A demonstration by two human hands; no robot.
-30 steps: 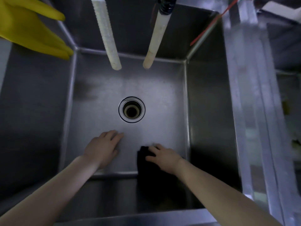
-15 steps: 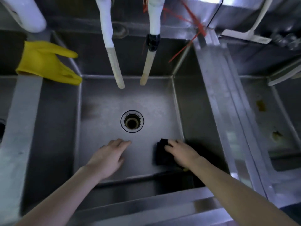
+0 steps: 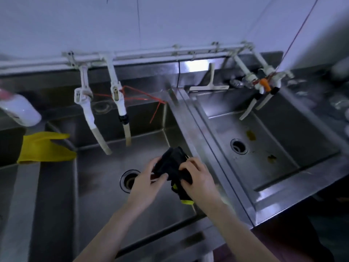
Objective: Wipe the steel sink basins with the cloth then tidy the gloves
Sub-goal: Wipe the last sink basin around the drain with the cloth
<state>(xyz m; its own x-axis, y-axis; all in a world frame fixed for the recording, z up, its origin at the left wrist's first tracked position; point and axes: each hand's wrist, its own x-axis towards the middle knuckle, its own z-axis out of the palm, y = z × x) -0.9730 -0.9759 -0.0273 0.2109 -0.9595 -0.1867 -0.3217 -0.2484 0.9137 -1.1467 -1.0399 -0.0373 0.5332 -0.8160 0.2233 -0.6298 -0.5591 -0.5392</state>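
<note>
Holding a bunched black cloth (image 3: 172, 163) up over the middle basin (image 3: 98, 195), just right of its drain (image 3: 127, 181). Gripped from 2 sides: by the left hand (image 3: 145, 184), thumb laid across it, and by the right hand (image 3: 198, 178), fingers curled in. Off left, draped over the divider, 1 yellow glove (image 3: 43, 148).

Left hand (image 3: 144, 183) and right hand (image 3: 199, 179) are bare, forearms too.

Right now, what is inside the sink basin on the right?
The basin holds a drain and two brownish spots; two hoses hang over it. Its near wall is hidden behind the rim.
</note>
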